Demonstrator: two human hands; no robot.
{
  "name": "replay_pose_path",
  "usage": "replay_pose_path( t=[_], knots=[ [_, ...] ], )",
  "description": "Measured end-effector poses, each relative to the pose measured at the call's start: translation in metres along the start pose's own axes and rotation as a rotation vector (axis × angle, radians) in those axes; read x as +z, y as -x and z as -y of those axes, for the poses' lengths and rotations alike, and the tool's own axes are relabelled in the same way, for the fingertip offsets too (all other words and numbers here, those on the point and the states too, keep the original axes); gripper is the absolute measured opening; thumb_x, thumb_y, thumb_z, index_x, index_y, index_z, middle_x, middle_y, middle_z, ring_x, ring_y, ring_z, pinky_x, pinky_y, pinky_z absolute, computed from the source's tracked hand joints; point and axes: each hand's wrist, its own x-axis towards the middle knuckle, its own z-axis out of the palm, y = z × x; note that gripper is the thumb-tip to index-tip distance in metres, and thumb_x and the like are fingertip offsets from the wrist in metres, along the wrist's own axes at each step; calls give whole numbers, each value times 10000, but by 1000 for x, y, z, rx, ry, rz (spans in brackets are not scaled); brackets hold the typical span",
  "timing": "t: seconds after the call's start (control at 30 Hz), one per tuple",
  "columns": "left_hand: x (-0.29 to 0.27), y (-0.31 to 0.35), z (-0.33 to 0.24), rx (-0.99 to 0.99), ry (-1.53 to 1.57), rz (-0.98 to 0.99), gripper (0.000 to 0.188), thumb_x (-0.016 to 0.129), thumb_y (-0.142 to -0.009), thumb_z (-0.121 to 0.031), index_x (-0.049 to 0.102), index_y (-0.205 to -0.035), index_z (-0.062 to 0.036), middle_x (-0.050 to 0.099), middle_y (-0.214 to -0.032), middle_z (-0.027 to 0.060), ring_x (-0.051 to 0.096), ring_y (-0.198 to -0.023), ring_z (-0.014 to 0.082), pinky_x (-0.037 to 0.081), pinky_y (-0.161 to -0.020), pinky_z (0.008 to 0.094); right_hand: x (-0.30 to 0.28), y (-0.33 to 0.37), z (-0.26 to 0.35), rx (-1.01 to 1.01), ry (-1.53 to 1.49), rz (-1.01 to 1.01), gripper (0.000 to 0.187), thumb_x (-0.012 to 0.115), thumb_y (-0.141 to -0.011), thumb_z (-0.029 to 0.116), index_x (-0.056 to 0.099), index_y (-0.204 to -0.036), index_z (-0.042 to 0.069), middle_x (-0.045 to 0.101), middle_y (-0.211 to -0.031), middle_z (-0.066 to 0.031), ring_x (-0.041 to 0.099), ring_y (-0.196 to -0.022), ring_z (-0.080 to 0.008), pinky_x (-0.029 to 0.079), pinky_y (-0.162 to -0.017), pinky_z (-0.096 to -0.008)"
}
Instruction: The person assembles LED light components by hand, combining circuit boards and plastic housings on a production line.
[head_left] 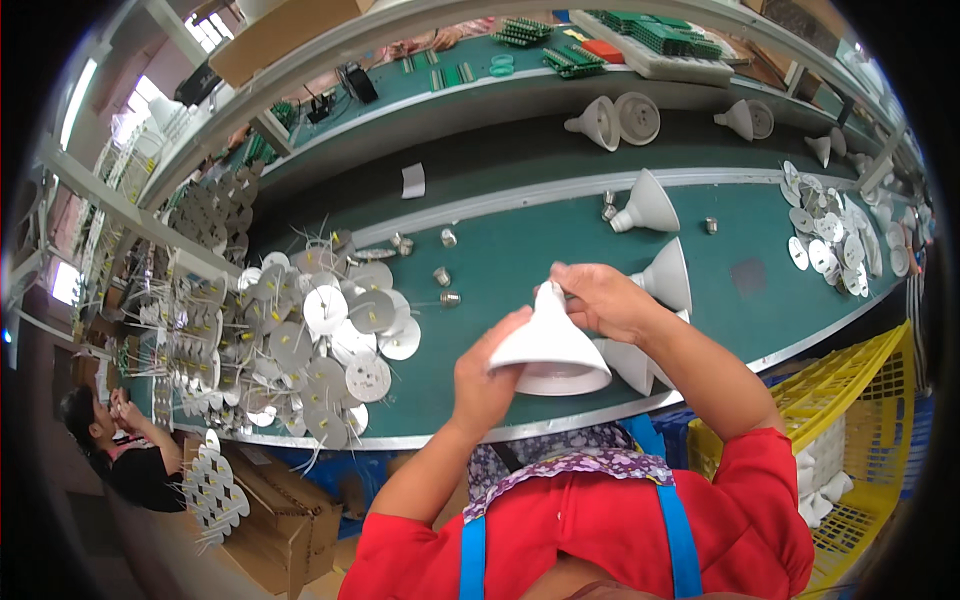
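A white cone-shaped lamp housing (549, 345) is between my two hands over the near part of the green workbench, its wide mouth downward and its narrow neck up. My left hand (486, 375) grips the rim at its left side. At the neck, my right hand (602, 298) has its fingers closed around the top; whether a small part is pinched there too, I cannot tell. Another white housing (667, 275) lies on its side just beyond my right hand, and one (628, 364) is partly hidden under my right forearm. Several metal screw caps (450, 298) lie to the left.
A heap of round white discs with wires (330, 330) covers the bench's left side. More discs (826, 235) lie at the far right. Housings (600, 122) rest along the back, below a shelf with green circuit boards (655, 35). A yellow crate (865, 440) stands at right; another person (125, 440) sits at left.
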Motion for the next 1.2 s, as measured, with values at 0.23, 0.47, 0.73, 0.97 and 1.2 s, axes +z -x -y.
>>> replay_pose_path(
  t=[0.23, 0.47, 0.73, 0.97, 1.2],
  knots=[
    [-5, -140, 56, -528, 782, -209, 398, 658, -801, -45, 495, -1162, -2, 588, -1050, 99, 615, -921, 200, 535, -769, 337, -38, 40, 17, -452, 778, -348, 401, 591, -860, 251, 474, -1158, 10, 569, -1086, -148, 578, -964, -221, 476, -776, -335],
    [17, -286, 147, -424, 571, -323, 332, 554, -886, -139, 508, -1196, -29, 613, -1020, 83, 613, -907, 166, 524, -736, 312, -60, 107, -11, -637, 1686, -238, 448, 727, -641, 188, 570, -1048, 88, 564, -1041, -100, 526, -965, -295, 429, -820, -397],
    [42, -338, 208, -223, 166, -365, 378, 525, -884, -63, 495, -1257, -13, 577, -1198, 113, 546, -1100, 212, 399, -935, 307, -68, 96, -11, -784, 1684, -200, 399, 687, -626, 142, 603, -1014, 100, 568, -1063, -48, 507, -1015, -248, 420, -826, -395],
    [14, -306, 221, -257, 172, -311, 725, 643, -833, -295, 266, -1394, -36, 339, -1417, 160, 395, -1254, 264, 352, -967, 376, -91, 120, -20, -738, 1404, -418, 646, 702, -684, 397, 476, -1184, 57, 506, -1199, -141, 427, -1130, -365, 317, -966, -487],
    [12, -134, 93, -288, 5, 252, 485, 568, -892, -229, 409, -1308, -37, 484, -1294, 107, 472, -1168, 181, 392, -930, 293, -97, 140, -83, -563, 1398, -384, 1037, 834, -576, 292, 208, -1357, 20, 323, -1311, -269, 345, -1203, -457, 321, -1007, -474]
  ],
)
